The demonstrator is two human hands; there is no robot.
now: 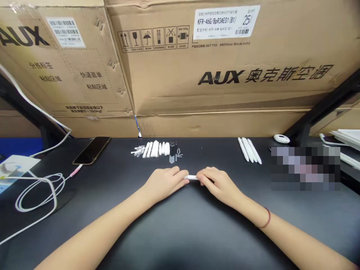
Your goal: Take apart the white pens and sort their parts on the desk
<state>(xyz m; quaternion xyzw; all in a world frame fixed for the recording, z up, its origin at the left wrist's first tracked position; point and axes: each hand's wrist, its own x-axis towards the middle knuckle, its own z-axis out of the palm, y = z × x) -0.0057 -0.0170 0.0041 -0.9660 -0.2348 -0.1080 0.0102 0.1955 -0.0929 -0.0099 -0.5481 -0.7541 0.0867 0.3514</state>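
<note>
On the black desk, a smartphone lies far left; beyond the hands, small white parts, white cylinders and black pieces sit in a row; centrally, the left hand and the right hand, both mostly closed, hold opposite ends of a white tube, keeping it level; white rods lie far right.

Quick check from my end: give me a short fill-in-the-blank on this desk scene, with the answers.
The white rod lies ____ the left hand and the right hand.
The thin band circles the ____ wrist.
The brand printed on the cardboard boxes is ____.
The smartphone lies to the ____ of both hands.

Answers: between; right; AUX; left.
</note>
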